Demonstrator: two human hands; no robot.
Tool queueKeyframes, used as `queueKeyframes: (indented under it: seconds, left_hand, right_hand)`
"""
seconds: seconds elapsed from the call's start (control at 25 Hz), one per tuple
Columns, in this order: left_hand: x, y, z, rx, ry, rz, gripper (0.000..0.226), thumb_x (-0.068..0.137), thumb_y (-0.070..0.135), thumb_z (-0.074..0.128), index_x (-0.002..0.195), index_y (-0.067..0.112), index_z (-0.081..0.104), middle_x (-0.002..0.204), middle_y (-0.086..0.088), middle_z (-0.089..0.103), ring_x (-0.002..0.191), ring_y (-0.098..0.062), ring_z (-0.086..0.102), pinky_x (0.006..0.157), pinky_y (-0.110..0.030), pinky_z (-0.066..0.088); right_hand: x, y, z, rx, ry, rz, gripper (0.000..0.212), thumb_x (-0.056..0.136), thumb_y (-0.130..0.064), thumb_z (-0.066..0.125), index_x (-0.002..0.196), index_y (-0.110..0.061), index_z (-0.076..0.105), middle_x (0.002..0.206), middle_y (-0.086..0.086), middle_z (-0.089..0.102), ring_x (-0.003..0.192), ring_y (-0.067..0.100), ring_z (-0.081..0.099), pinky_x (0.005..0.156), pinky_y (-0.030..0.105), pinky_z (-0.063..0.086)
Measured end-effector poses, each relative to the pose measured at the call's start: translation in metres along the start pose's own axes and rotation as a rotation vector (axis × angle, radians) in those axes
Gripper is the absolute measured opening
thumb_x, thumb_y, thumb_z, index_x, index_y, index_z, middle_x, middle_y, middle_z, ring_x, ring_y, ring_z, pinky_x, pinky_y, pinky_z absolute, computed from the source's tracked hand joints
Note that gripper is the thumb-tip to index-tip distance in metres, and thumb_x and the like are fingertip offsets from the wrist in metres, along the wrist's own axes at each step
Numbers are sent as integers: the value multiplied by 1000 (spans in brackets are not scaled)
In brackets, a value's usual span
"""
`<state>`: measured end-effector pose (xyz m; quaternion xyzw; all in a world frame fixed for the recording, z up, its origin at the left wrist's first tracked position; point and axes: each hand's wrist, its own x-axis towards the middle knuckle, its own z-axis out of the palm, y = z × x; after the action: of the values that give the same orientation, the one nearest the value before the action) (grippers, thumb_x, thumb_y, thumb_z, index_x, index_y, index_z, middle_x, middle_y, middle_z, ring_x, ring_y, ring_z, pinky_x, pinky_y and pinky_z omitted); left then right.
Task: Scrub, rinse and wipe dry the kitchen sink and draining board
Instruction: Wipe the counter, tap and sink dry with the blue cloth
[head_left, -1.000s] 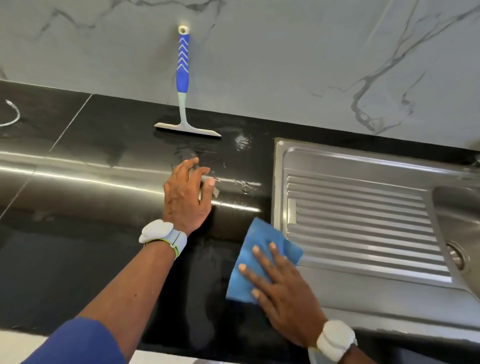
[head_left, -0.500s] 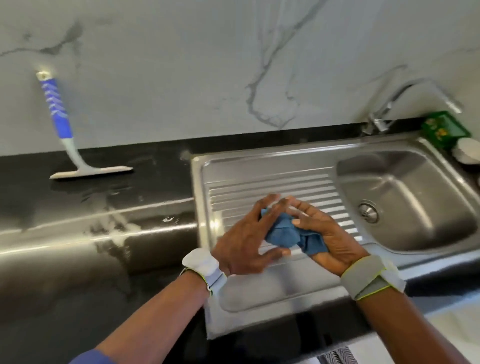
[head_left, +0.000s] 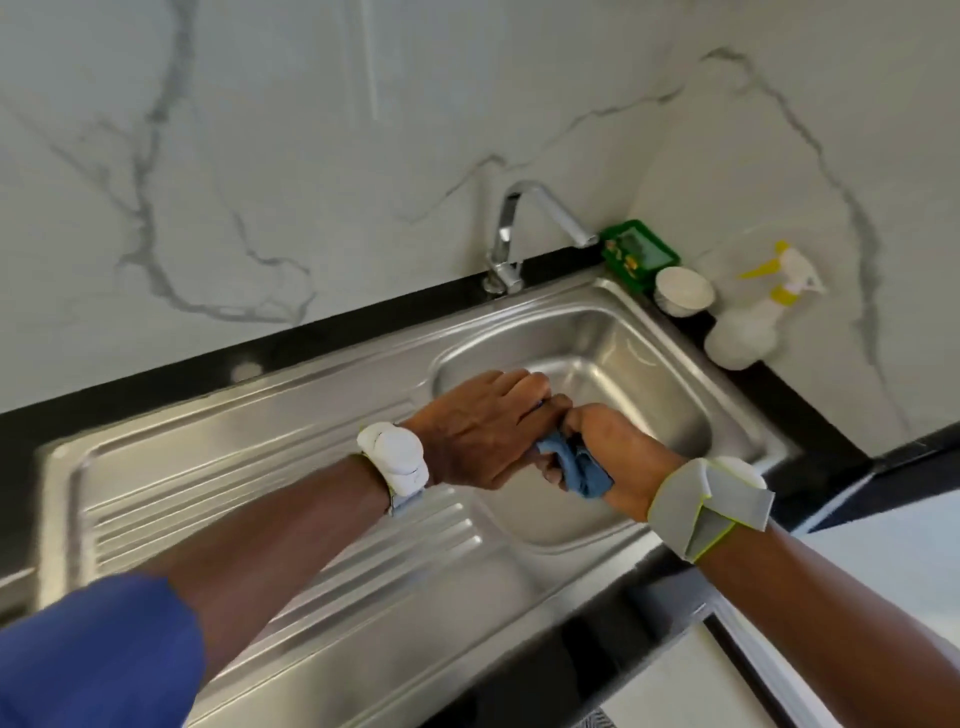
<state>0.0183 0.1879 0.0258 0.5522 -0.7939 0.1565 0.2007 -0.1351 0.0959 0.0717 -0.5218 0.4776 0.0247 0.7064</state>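
We have both hands over the sink (head_left: 649, 364) bowl: left hand (head_left: 483, 431) and right hand (head_left: 613, 447) clenched together on the bunched blue cloth (head_left: 576, 465). Draining board (head_left: 249, 467) lies left; tap (head_left: 524, 228) at the far edge, 1 spray bottle (head_left: 753, 317) far right.

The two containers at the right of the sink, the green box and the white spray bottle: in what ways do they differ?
The green box is low and rectangular, with a printed lid; the white spray bottle is rounded and plain, with a yellow trigger. The green box lies just behind the sink corner, next to the tap; the white spray bottle is farther right, beyond a small white bowl. Both are on the black counter against the marble wall.
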Motion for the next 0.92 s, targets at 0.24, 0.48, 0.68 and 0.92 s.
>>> queueKeyframes:
  seconds: [0.24,0.48,0.68,0.92]
  left_hand:
    - [61,-20,40,11,33,-299,32,95,36,48,77,12,61,73,-7,57,56,-28,53,49,-32,40]
    - [98,3,86,-923,300,-1094,41,89,26,43,51,18,29,47,2,26,49,-22,24,49,-41,26]
    - [128,-4,94,-1410,196,-1754,35,93,27,38,59,21,28,55,-1,26,46,-15,19,49,-28,17]
    - [116,-13,111,-1637,-9,-1953,48,94,32,33,47,25,31,54,1,27,43,-14,18,44,-19,16]
  right_hand:
    - [49,-14,-38,-61,192,-176,58,102,-55,37,53,-23,43,44,-6,35,38,12,28,48,27,23]
    - [113,-22,-66,-256,350,-724,68,106,-37,43,40,-23,43,39,-6,43,42,12,40,49,36,37]
    - [165,-19,-82,-454,376,-887,66,104,-47,35,48,-14,45,44,2,51,45,27,51,50,40,41]
    - [190,-14,-95,-971,339,-1025,68,102,-42,23,48,-10,49,44,0,50,43,27,49,56,28,34]
